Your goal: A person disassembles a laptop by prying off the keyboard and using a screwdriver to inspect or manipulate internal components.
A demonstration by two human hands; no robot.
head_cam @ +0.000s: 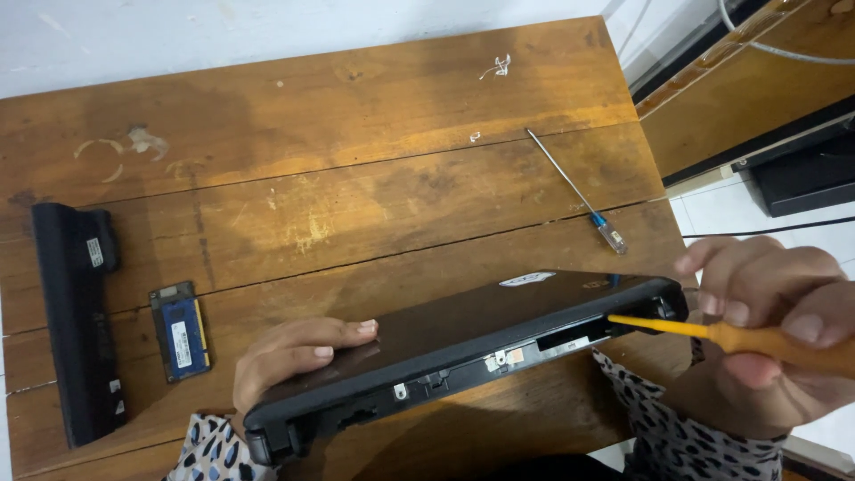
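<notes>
Hands work on a black laptop (463,343) tilted up on its edge at the near side of the wooden table (356,178). The left hand (298,356) lies flat on its top, fingers together. The right hand (775,343) is clamped on an orange screwdriver (704,331), its tip in the laptop's right corner slot. A blue-handled screwdriver (579,191), memory module (181,331) and long black battery (76,316) lie apart.

Two screwdrivers (579,193) (712,334) — one laptop (463,343), one battery pack (76,316), one memory module (181,331) — on one wooden table (338,125).
</notes>
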